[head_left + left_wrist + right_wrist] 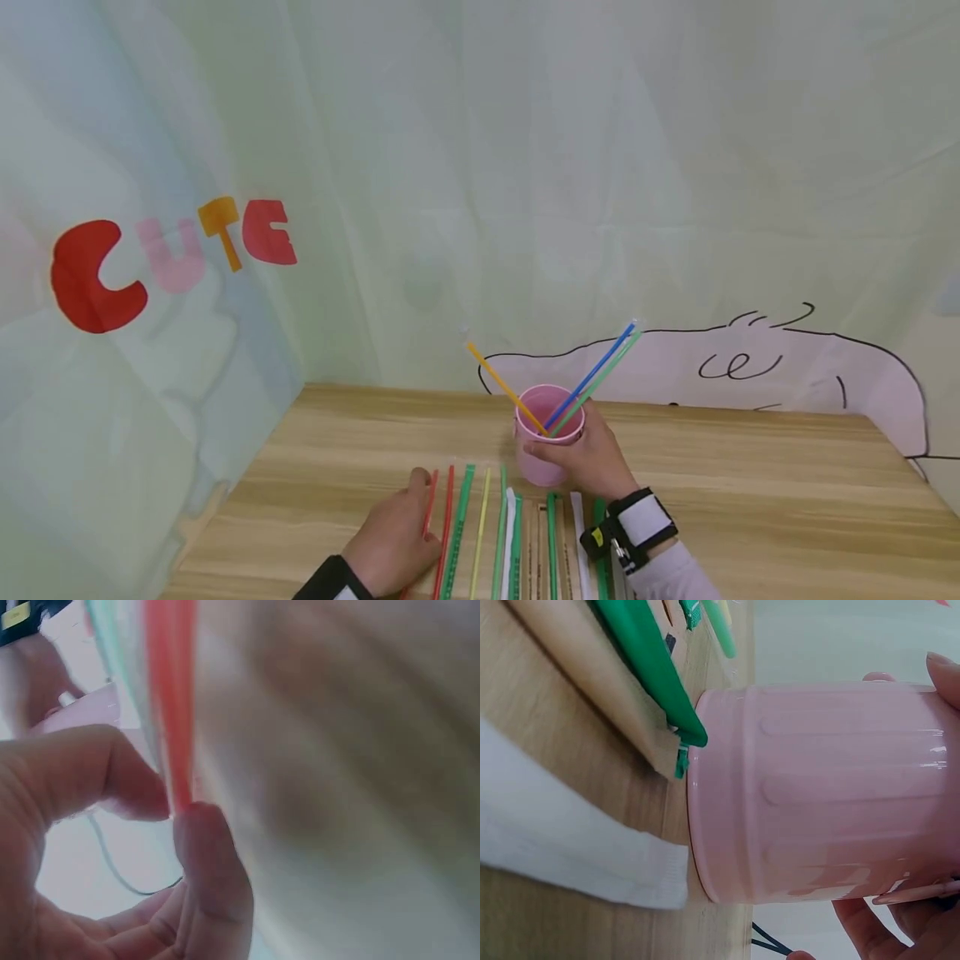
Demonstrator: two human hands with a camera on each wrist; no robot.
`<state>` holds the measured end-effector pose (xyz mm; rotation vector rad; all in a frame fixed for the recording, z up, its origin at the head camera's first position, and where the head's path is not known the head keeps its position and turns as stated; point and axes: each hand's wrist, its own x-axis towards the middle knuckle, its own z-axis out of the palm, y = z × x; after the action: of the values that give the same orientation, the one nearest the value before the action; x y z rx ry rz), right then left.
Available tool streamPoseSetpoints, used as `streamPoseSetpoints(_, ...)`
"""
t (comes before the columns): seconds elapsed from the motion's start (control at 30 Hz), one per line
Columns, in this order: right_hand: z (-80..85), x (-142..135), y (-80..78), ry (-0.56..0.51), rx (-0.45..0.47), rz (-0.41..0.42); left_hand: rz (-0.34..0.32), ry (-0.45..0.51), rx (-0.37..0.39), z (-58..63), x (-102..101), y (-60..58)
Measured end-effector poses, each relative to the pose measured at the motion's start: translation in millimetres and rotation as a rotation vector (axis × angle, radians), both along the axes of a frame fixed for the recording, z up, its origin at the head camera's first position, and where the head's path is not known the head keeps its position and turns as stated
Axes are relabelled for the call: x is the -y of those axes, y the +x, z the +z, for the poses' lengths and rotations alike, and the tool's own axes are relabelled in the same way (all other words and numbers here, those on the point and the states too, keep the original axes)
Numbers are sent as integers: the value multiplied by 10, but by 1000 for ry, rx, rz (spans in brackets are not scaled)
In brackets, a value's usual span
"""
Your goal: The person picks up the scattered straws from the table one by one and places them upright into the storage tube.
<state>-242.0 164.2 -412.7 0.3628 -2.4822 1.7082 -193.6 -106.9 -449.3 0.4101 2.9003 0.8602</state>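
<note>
My left hand [393, 533] pinches a red straw [171, 697] between thumb and forefinger, at the left end of a row of straws. A second red straw [446, 521] lies just to the right of it. With its thumb over the near side, my right hand [600, 458] holds a pink cup [542, 471] near the rim. Ribs run along the cup's wall in the right wrist view. Leaning out of the cup are an orange straw [495, 373], a blue straw [600, 365] and a light green straw [611, 367].
Several more straws lie side by side in front of the cup, among them a green-wrapped straw [457, 533], a yellow straw [481, 529] and a white-wrapped straw [579, 542]. A wooden table [750, 483] carries everything. A printed curtain [450, 167] hangs behind it.
</note>
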Motion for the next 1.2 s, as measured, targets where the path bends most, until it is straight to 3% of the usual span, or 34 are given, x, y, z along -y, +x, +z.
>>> streamPoseSetpoints(0.13,-12,5,-4,-1,7,0,31,44,1,184,-3,15)
streamPoseSetpoints(0.33,-8,6,0,-9,9,-6,51,160,-181,656,-43,28)
streamPoseSetpoints(0.57,-23,-3,-5,-14,5,-7,9,433,-318,1261,-87,-9)
streamPoseSetpoints(0.7,-142,-23,-86,-38,-6,6,9,686,-371,1459,-137,-95)
streamPoseSetpoints(0.8,-259,-55,-169,-38,-7,10,11,849,-412,1493,-216,-207)
streamPoseSetpoints(0.9,-335,-77,-224,-20,-6,-1,25,915,-431,1449,-310,-327)
streamPoseSetpoints(1.2,-354,-77,-235,-13,-4,-24,83,785,-343,1058,-562,-606)
